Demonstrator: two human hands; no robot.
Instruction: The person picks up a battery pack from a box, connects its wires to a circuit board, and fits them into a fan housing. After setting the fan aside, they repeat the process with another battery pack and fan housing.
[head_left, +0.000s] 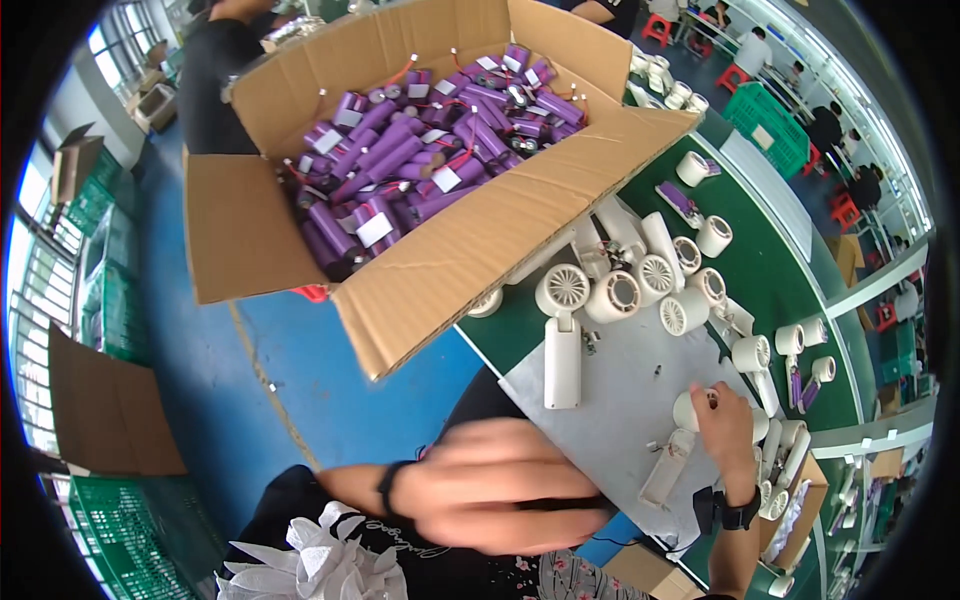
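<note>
My right hand point(725, 425) is closed around the round head of a white handheld fan point(667, 470) on the grey work plate point(610, 430). The fan's handle points toward me and looks like an open, hollow shell. Smeared by motion, my left hand point(500, 485) hangs in front of my body near the plate's edge; its fingers are too blurred to show whether they hold anything. Beyond it stands a cardboard box point(510, 235) full of purple battery packs point(390, 155) with thin wires. Another white fan point(563, 360) lies on the plate, grille up.
Several white fan heads point(655, 275) crowd the plate's far side. More fan parts with purple batteries point(680, 200) lie on the green tabletop point(745, 250). At right is a carton point(800, 510) of parts. Green crates point(125, 520) stand at left. Other people sit at far tables.
</note>
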